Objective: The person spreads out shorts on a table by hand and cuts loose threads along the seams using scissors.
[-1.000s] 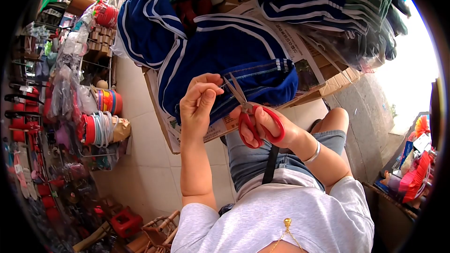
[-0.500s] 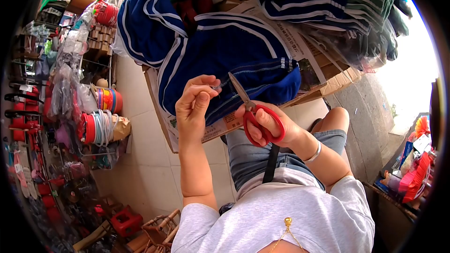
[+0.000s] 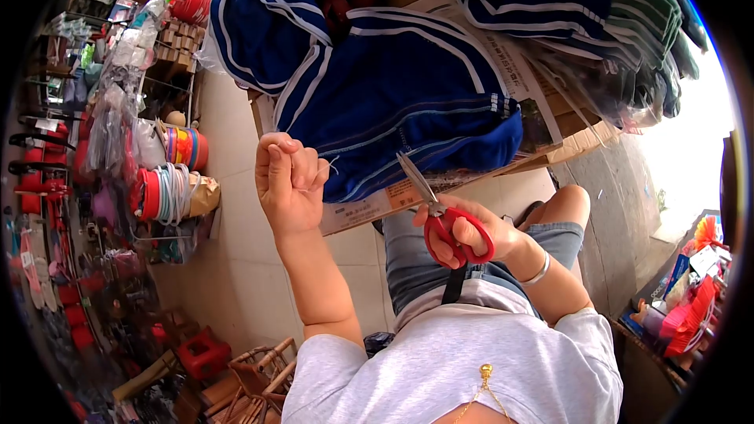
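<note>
My right hand is closed round the red handles of a pair of scissors. The blades point up and left, close together, over the front edge of the blue garment. My left hand is a loose fist, raised to the left of the scissors. A short bit of pale thread sticks out beside its fingers. In front of both hands lies the blue garment with white stripes, spread on cardboard with its folded edge toward me. Neither hand touches the cloth.
More blue striped cloth and a stack of green striped cloth lie at the far right. Shelves of packaged goods and a coil of pale hose stand on the left. A red stool is at lower left.
My left hand has moved left and away from the garment, its fingers curling into a fist. My right hand with the scissors has shifted slightly down and right. The view has shifted a little.
</note>
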Demonstrator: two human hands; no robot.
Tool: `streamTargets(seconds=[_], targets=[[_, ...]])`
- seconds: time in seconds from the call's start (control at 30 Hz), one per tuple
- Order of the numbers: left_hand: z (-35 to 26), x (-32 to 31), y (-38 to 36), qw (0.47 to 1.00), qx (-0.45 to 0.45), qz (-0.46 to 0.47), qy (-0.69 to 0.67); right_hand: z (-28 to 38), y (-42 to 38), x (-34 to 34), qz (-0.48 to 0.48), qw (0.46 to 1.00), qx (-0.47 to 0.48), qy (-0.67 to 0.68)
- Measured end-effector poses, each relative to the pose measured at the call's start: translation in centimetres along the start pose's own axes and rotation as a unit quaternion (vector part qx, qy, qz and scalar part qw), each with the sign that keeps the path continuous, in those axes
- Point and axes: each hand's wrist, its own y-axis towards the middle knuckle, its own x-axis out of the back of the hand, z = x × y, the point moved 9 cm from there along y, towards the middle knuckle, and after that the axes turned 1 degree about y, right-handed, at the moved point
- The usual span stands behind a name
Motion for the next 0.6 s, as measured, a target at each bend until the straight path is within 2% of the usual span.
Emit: streamTargets(seconds=[0.07, 0.1, 0.13, 0.17, 0.2, 0.27, 0.33, 0.4, 0.43, 0.47, 0.53, 0.57, 0.6], targets=[[-0.3, 0.5, -0.1, 1.0, -0.011, -0.015, 0.017, -0.2, 0.1, -0.2, 0.005, 1.0, -0.012, -0.009], [-0.7, 1.5, -0.3, 0.985, -0.025, -0.05, 0.162, -0.3, 0.2, -0.3, 0.007, 1.0, -0.013, -0.008], [-1.3, 2.2, -0.5, 0.948, -0.037, -0.084, 0.304, -0.4, 0.2, -0.4, 0.011, 1.0, -0.014, -0.012], [-1.6, 2.6, -0.7, 0.913, -0.047, -0.114, 0.389, -0.5, 0.2, -0.5, 0.014, 1.0, -0.014, -0.017], [-1.7, 2.8, -0.8, 0.912, -0.048, -0.115, 0.39, -0.5, 0.2, -0.6, 0.015, 1.0, -0.014, -0.016], [-1.2, 3.0, -0.9, 0.952, -0.015, -0.089, 0.293, -0.7, 0.1, -0.6, 0.009, 0.999, -0.025, -0.023], [-1.0, 1.7, -0.8, 0.956, -0.013, -0.089, 0.279, -1.5, 0.2, -0.6, 0.019, 0.999, -0.042, -0.02], [-0.7, -2.6, -0.7, 0.935, -0.069, -0.027, 0.346, -2.6, 0.0, -0.4, 0.02, 0.998, -0.062, -0.024], [0.2, -5.4, -0.7, 0.943, -0.055, 0.005, 0.328, -3.9, -0.3, -0.4, 0.008, 0.996, -0.086, 0.005], [0.4, -9.3, -0.9, 0.916, -0.082, 0.061, 0.387, -5.1, -0.8, 0.0, -0.01, 0.993, -0.109, 0.035], [4.4, -16.1, -2.2, 0.934, -0.013, 0.194, 0.301, -7.8, -2.3, 0.7, 0.027, 0.986, -0.16, 0.04], [5.9, -20.5, -3.2, 0.915, -0.042, 0.302, 0.264, -8.4, -2.8, 0.9, 0.032, 0.985, -0.164, 0.043], [7.8, -23.8, -5.1, 0.899, -0.04, 0.372, 0.229, -8.9, -3.3, 1.1, 0.032, 0.985, -0.168, 0.038]])
